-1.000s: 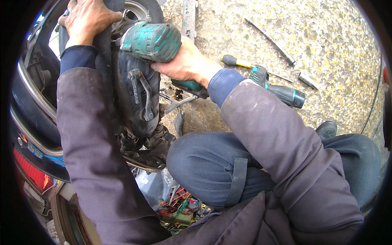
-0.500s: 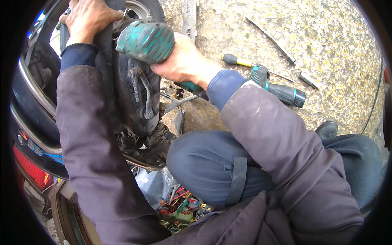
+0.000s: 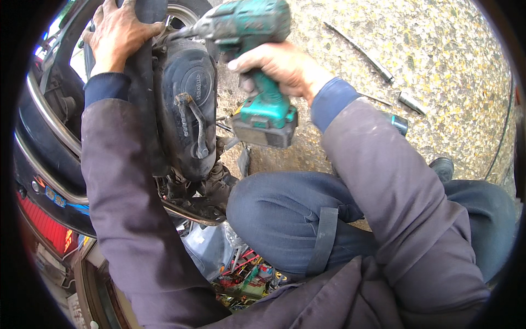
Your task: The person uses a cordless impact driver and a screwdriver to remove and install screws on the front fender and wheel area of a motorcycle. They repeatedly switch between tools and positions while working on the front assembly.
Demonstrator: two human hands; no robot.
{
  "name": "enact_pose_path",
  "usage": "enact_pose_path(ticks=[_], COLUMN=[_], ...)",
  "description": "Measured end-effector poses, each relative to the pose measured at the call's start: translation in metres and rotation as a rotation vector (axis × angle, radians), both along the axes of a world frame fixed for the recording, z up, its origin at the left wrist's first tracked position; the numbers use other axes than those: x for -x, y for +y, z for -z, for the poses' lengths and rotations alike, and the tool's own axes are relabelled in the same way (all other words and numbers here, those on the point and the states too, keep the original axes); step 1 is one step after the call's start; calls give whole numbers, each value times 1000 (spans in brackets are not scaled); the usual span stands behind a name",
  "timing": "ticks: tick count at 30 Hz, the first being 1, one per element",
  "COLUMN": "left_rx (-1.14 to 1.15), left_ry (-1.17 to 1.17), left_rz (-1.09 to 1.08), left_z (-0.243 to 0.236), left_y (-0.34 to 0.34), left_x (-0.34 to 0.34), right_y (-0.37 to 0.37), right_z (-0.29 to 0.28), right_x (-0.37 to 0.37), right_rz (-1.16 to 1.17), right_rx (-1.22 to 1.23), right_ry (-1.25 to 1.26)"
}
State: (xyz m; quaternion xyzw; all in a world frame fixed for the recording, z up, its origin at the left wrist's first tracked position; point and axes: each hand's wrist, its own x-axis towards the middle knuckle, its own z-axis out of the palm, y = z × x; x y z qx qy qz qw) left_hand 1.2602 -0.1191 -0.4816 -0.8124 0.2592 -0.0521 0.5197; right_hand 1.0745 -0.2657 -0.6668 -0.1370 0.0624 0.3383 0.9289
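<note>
My right hand (image 3: 282, 68) grips the handle of a green cordless impact driver (image 3: 255, 33), held upright with its battery pack (image 3: 264, 129) at the bottom and its nose pointing left at the top of a scooter's black engine cover (image 3: 186, 104). My left hand (image 3: 116, 34) rests flat on the black rear tyre (image 3: 147, 16) above that cover, fingers spread over it. A metal kick-start lever (image 3: 192, 118) lies across the cover. My bent knee in blue jeans (image 3: 285, 211) is just below the driver.
Speckled concrete ground (image 3: 427, 49) lies to the right, with a long thin rod (image 3: 359, 52), a small metal piece (image 3: 410, 102) and the end of another green tool (image 3: 399, 123) on it. The scooter's red tail light (image 3: 46, 227) is at lower left. A tray of mixed tools (image 3: 244, 274) sits under my leg.
My right hand has turned the driver upright and moved its nose toward the upper part of the engine cover. The left hand stays on the tyre.
</note>
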Motion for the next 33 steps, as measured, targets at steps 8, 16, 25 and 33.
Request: enact_pose_path(ticks=[8, 16, 25, 33], left_rx=[-73, 42, 419, 177], left_ry=[-67, -110, -353, -410], left_rz=[60, -94, -134, -335], left_z=[15, -19, -8, -6], left_y=[-22, -17, 4, 7], left_x=[25, 66, 172, 125], right_y=[-142, -249, -179, 92], right_z=[85, 114, 50, -46], right_x=[-16, 12, -26, -89], right_rz=[43, 243, 773, 377], right_rx=[295, 305, 2273, 1107], right_ry=[229, 457, -369, -643])
